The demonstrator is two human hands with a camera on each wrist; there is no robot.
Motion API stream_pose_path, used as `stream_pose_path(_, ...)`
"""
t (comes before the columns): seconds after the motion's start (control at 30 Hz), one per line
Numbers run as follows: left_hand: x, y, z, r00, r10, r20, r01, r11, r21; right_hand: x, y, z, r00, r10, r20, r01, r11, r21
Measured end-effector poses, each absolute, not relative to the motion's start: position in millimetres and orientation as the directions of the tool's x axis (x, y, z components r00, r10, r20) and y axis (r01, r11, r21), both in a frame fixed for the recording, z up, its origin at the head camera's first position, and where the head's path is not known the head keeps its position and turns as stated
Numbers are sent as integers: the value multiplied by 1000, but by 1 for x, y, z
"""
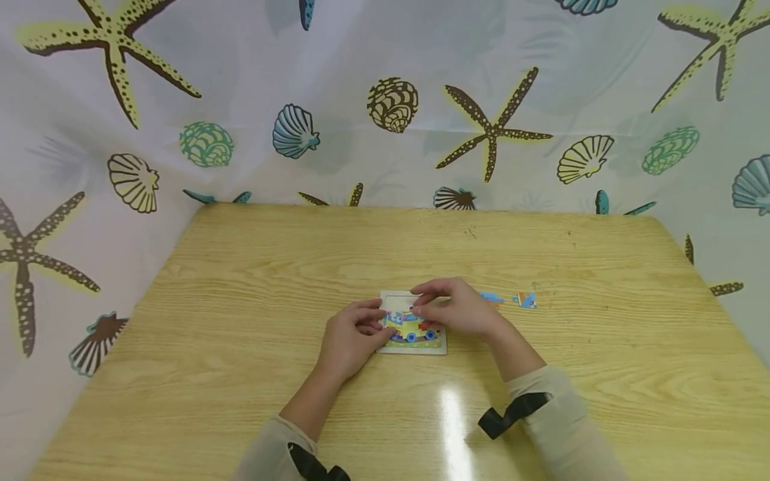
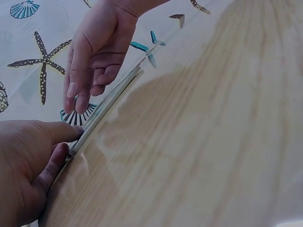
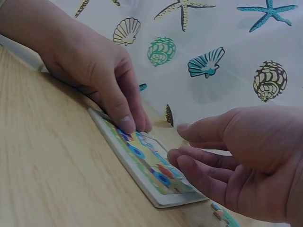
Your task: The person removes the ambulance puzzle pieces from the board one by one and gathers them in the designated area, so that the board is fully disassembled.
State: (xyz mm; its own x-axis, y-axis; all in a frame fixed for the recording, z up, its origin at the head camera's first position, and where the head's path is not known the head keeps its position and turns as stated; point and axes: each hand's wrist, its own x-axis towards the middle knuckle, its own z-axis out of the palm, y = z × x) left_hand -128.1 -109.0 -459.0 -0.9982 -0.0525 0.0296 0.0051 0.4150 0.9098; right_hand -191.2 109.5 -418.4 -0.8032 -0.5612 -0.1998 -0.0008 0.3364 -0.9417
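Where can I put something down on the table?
The table is bare left of the left hand, right of the loose pieces, and between the puzzle and shell curtain. It's crowded at the puzzle, with the right hand over it.

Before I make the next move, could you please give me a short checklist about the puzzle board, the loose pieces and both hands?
1. Puzzle board resting on table: ok.
2. Left hand at the board's left side: ok.
3. Right hand over the board: ok.
4. Piece in the right hand's grip: cannot tell; fingers hide it.
5. Upper right corner clearly visible from the head view: not ok; right hand covers it.
6. All loose pieces fitted: not ok; some lie right of the board.
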Motion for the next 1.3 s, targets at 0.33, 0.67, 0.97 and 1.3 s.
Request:
stream_pose_path(0.33, -131, -107, -461, -999, -35, 38, 20, 419, 908, -184, 96, -429, -803, -569, -180, -14, 320, -947)
stream_pose_path(0.67, -133, -107, -461, -998, -40, 46, 26, 400, 916, -180, 89, -428, -806, -573, -151, -70, 345, -936)
stream_pose_path(0.97, -130, -108, -460, -998, -39, 46, 27, 404, 915, -179, 83, -430, -824, -545, -155, -76, 378, -923)
stream_pose_path(1.3, -130, -109, -463, -998, -36, 44, 25, 413, 910, -179, 82, -433, -844, -515, -152, -71, 387, -919)
